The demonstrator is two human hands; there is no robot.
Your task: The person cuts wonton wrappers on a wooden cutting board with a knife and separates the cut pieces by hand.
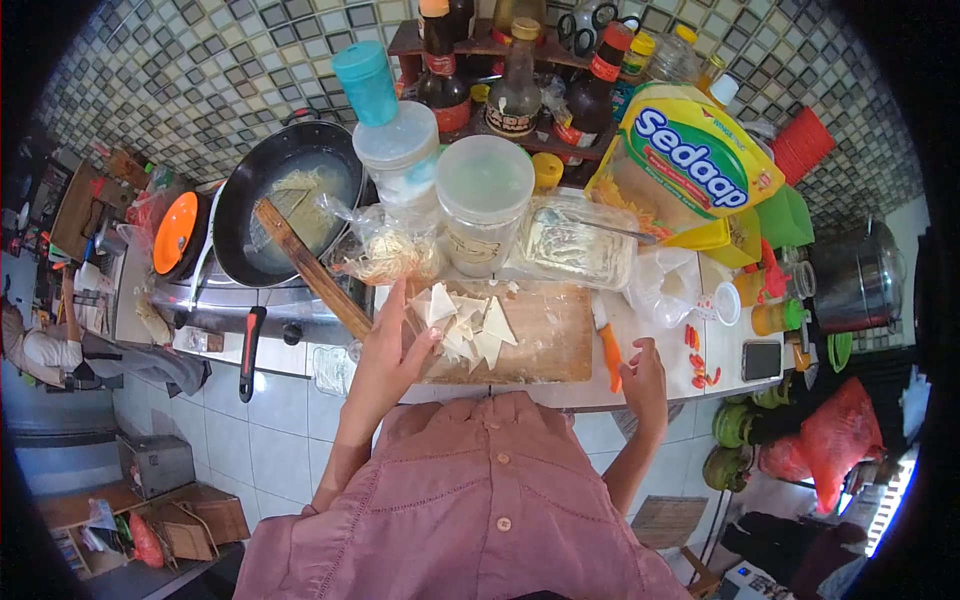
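My left hand is at the left end of a wooden cutting board, its thumb and index finger apart. The thumb touches or nearly touches a loose pile of flat white triangular dough pieces. My right hand hangs past the board's right end with its fingers loosely bent and nothing visible in them. Its fingertips are close to the orange handle of a knife, which lies beside the board. White flour-like smears mark the board.
A black frying pan holding liquid and pale strands sits on the stove, with a wooden stick near its rim. Jars, a noodle bag and a plastic box line the back. Cut red chillies and a phone lie right.
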